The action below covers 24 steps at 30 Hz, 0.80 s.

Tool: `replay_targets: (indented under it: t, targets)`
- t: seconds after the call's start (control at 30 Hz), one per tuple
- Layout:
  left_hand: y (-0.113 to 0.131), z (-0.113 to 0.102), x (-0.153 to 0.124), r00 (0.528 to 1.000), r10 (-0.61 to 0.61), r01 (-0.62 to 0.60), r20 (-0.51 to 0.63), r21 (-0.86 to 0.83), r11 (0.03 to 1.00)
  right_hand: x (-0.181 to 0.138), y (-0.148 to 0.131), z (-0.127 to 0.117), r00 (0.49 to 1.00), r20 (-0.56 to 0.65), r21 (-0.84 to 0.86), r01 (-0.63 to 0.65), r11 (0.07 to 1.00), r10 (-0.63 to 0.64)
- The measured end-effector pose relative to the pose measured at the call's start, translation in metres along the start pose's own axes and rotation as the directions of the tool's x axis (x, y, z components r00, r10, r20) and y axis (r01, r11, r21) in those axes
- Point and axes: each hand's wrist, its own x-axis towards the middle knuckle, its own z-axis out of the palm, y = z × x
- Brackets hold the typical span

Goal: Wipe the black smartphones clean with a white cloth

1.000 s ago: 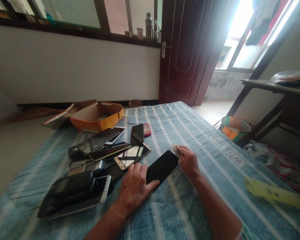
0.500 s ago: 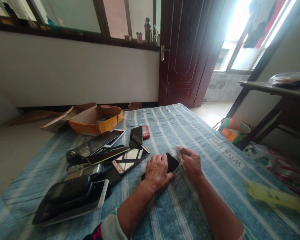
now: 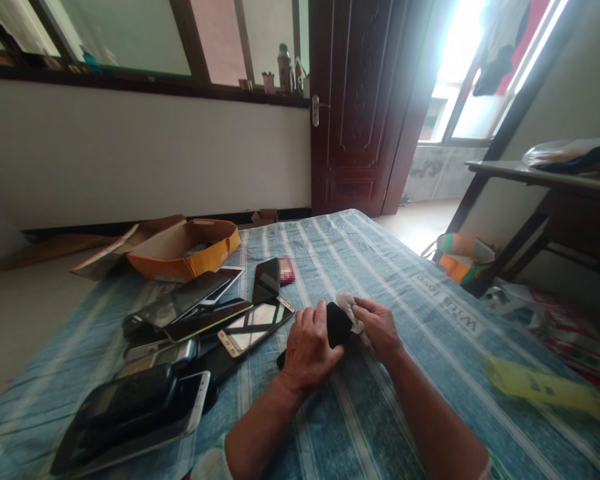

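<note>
A black phone lies on the blue striped cloth in the middle. My left hand is wrapped over its near part and grips it. My right hand pinches a small white wipe against the phone's far end. Only the phone's upper end and a lower corner show past my left hand.
A heap of several phones lies to the left, with two large dark ones at the near left. An orange cardboard box sits behind them. A yellow packet lies at the right. A dark table stands beyond the right edge.
My left hand slid up from the phone's near end and closed over its middle. My right hand with the wipe stayed at the far end. The view shifted slightly.
</note>
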Motion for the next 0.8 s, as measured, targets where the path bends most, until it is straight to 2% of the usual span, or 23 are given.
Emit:
replay_targets:
  t: [0.13,0.23,0.33,0.47,0.8]
  targets:
    - [-0.002,0.003,-0.011,0.968,0.134,-0.129,-0.212,0.035,0.991,-0.007,-0.006,0.005,0.977,0.211,0.136,-0.058,0.989,0.029]
    - [-0.002,0.005,-0.017,0.939,0.168,-0.160,-0.299,0.052,0.986,-0.011,-0.008,0.009,0.982,0.188,0.142,-0.053,0.988,0.025]
    - [-0.001,0.006,-0.020,0.940,0.139,-0.132,-0.311,0.043,0.990,-0.016,-0.011,0.014,0.992,0.122,0.095,-0.031,0.995,0.019]
    - [0.002,0.003,-0.023,0.943,0.122,-0.114,-0.309,0.042,0.993,-0.020,-0.015,0.018,0.995,0.097,0.076,-0.011,0.997,0.003]
    - [0.014,-0.008,-0.031,0.924,0.250,-0.267,-0.289,-0.017,0.964,-0.019,-0.022,0.013,0.994,0.075,0.168,-0.096,0.981,0.084]
